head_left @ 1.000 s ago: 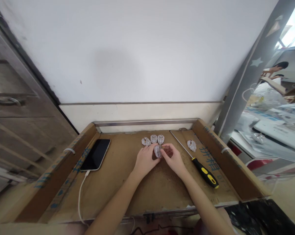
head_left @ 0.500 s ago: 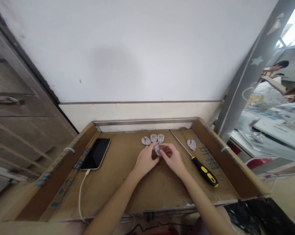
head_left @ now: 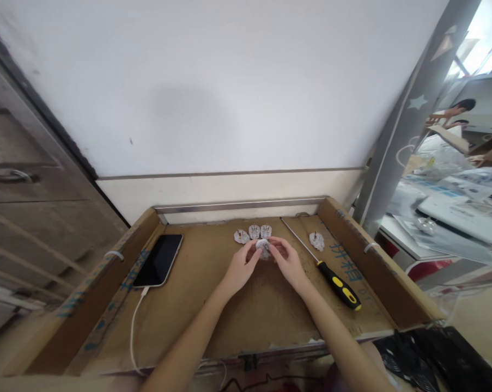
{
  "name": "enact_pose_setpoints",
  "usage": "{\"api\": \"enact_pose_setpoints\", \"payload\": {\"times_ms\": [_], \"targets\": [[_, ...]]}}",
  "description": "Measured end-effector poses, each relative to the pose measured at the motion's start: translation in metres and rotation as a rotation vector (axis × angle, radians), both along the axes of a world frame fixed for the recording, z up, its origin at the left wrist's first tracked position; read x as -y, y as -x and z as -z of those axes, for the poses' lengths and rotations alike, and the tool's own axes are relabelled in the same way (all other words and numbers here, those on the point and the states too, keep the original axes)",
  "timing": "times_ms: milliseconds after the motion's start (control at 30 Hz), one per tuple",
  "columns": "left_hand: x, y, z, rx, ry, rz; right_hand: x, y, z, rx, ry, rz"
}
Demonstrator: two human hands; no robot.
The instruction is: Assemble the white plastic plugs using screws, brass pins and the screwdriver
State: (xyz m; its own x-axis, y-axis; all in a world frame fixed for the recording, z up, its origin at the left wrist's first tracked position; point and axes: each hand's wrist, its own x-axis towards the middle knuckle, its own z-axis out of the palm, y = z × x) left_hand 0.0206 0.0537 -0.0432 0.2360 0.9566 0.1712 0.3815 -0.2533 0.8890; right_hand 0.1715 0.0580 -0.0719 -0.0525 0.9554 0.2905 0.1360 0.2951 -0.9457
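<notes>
Between my two hands, over the middle of the cardboard-lined tray, is a small clear plastic plug part [head_left: 263,247]. My left hand [head_left: 242,268] grips it from the left, thumb and fingers closed on its edge. From the right, the thumb and fingers of my right hand [head_left: 289,262] pinch the same part. Just beyond my fingers stand three similar clear parts with metal pins: one at the left [head_left: 241,236], one in the middle [head_left: 254,231] and one at the right [head_left: 266,231]. Another clear part [head_left: 316,240] lies farther right.
A yellow and black screwdriver [head_left: 339,286] lies right of my right hand. On the left is a phone [head_left: 158,260] with a white cable [head_left: 133,326]. The tray's cardboard walls [head_left: 376,267] rise at the sides. A person [head_left: 454,111] is in the background at right.
The clear part between my fingers has turned, so a rounder, paler face shows. My hands stay at nearly the same place, and the camera view has shifted slightly.
</notes>
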Motion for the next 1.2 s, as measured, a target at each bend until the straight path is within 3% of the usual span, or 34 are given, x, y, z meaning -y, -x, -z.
{"api": "enact_pose_setpoints", "payload": {"times_ms": [233, 1000, 1200], "targets": [[0.0009, -0.0011, 0.0017, 0.02, 0.005, 0.0, -0.0014, 0.0004, 0.0006, -0.054, 0.092, -0.067], [0.0008, -0.0002, -0.0024, -0.031, -0.05, 0.006, 0.0008, -0.0037, -0.0058, -0.028, 0.072, -0.129], [0.0002, -0.0034, 0.0037, -0.183, -0.155, -0.05, 0.0025, -0.0006, -0.0061, -0.006, 0.039, -0.092]]}}
